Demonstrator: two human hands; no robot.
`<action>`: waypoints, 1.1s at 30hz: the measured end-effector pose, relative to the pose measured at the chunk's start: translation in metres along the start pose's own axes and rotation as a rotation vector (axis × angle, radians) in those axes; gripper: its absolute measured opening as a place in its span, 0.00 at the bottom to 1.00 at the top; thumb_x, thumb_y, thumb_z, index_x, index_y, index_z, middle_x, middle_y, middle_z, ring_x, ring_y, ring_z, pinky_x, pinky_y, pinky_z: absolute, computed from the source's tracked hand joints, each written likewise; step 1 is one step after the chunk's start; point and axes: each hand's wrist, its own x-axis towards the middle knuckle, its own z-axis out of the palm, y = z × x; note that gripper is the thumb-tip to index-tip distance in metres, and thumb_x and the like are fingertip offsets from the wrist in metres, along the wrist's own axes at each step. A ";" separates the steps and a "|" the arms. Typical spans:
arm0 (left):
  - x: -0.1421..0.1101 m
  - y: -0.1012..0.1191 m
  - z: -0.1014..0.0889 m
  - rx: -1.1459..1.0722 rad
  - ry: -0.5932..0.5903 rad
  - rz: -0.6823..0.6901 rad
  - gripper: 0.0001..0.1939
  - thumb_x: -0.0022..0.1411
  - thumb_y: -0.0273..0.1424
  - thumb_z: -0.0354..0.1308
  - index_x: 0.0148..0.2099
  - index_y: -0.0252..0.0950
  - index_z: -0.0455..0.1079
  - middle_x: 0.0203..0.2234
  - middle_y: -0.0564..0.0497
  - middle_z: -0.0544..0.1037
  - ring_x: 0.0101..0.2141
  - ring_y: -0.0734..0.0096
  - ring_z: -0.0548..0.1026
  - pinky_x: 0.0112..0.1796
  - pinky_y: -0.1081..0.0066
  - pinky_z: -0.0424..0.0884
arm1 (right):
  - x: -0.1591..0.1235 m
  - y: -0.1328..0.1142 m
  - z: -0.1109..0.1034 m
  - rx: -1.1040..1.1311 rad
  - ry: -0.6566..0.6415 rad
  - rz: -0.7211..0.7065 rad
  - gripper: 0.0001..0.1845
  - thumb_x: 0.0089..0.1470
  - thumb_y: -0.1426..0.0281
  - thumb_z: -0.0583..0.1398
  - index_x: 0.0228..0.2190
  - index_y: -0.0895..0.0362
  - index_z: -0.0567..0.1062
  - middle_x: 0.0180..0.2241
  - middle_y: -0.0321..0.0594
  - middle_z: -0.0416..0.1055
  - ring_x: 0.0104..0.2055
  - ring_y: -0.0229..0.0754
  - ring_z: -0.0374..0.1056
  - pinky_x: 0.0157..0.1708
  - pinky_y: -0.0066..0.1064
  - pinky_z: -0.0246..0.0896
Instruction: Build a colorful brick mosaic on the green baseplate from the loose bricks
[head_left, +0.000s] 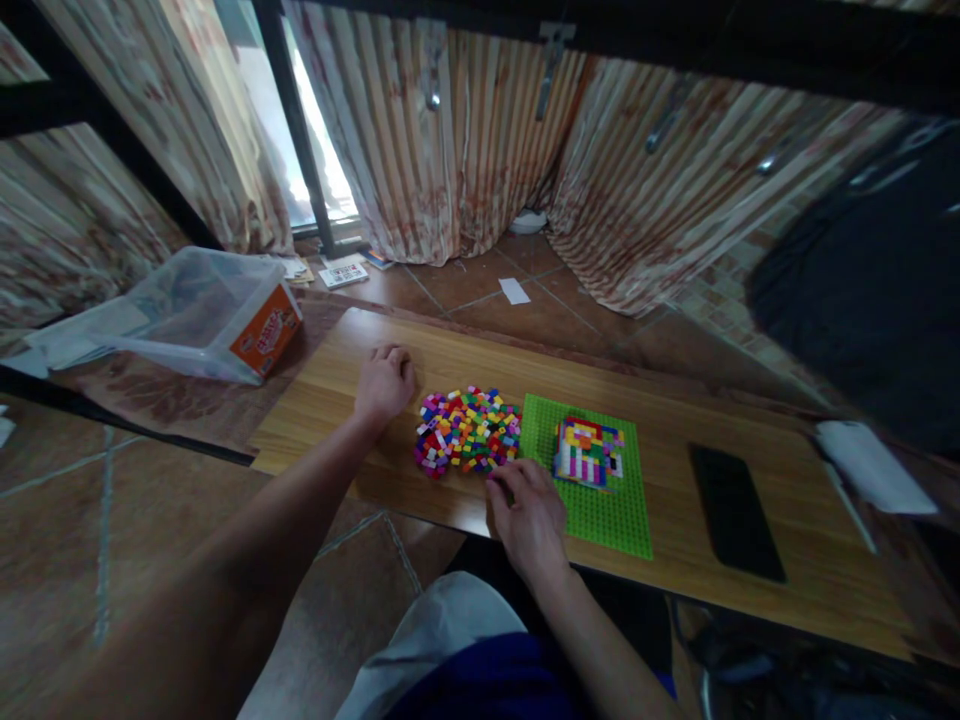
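A heap of small multicoloured toy bricks [471,430] lies on the wooden table between my two hands. My left hand [386,383] rests on the tabletop just left of the heap, its fingers curled in and nothing visible in them. At the heap's near right edge, my right hand [529,510] has thumb and fingertips close together around what looks like a small magenta toy brick [491,479]. Right of the heap lies a green studded baseplate [619,520], its left edge close to my right fingers. A layered, multicoloured brick build [589,452] stands on its upper middle.
A black phone [736,512] lies on the wooden table [675,400] to the right. Past the right end is a white object [874,465]. A clear plastic bin [210,310] with an orange label stands at the left. Curtains [480,140] hang behind.
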 end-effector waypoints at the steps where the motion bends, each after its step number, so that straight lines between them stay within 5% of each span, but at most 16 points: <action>1: 0.000 0.000 0.000 0.004 -0.001 -0.002 0.11 0.63 0.29 0.47 0.39 0.36 0.71 0.42 0.42 0.75 0.47 0.55 0.70 0.53 0.56 0.64 | 0.000 0.000 0.001 -0.015 0.002 -0.004 0.08 0.59 0.70 0.58 0.34 0.53 0.78 0.37 0.43 0.73 0.41 0.46 0.67 0.41 0.37 0.64; 26: 0.001 -0.001 0.001 0.015 0.018 0.011 0.10 0.62 0.29 0.47 0.39 0.37 0.71 0.42 0.42 0.76 0.47 0.55 0.71 0.52 0.56 0.65 | 0.017 -0.001 0.002 -0.118 -0.036 -0.097 0.07 0.59 0.73 0.59 0.32 0.53 0.78 0.38 0.43 0.73 0.42 0.48 0.66 0.43 0.40 0.64; 33: 0.001 -0.002 0.001 -0.002 0.024 0.016 0.11 0.62 0.29 0.47 0.39 0.37 0.72 0.42 0.42 0.76 0.47 0.54 0.71 0.52 0.55 0.65 | 0.010 0.004 -0.029 0.124 0.080 -0.035 0.10 0.63 0.69 0.56 0.37 0.54 0.79 0.36 0.41 0.76 0.39 0.43 0.71 0.41 0.35 0.66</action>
